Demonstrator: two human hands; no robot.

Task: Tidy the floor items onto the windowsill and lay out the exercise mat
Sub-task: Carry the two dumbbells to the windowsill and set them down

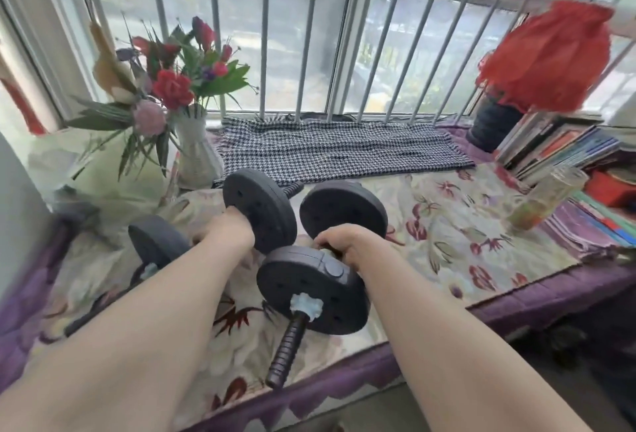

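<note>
Two bare hands, each closed around the bar of a dumbbell, over the cloth-covered windowsill.

Left hand (225, 228): fingers wrapped round the bar of the left black plate-loaded dumbbell (260, 209), knuckles just beside its far plate. Near plate of this dumbbell sits lower left, partly behind the forearm. Whether the plates rest on the cloth cannot be told.

Right hand (344, 244): fingers curled tight over the bar of the right black plate-loaded dumbbell (315, 288), between its far plate and its near plate. Threaded bar end with a pale collar nut sticks out toward the near edge. The near plate of this one lies just beside the far plate of the left one.

Windowsill covering: cream floral quilt with purple border (457, 225), spread from left to right beneath both dumbbells.

Other items on the sill:
- black-and-white houndstooth fringed cloth (344, 149), far centre, laid flat against the white window bars (265, 35).
- white woven vase of red and pink artificial flowers (198, 152), far left.
- stack of books (557, 149), far right.
- clear glass jar (547, 197), near the books, tilted in view.
- red frilly shade on a dark base (547, 56), far right, behind the books.
</note>
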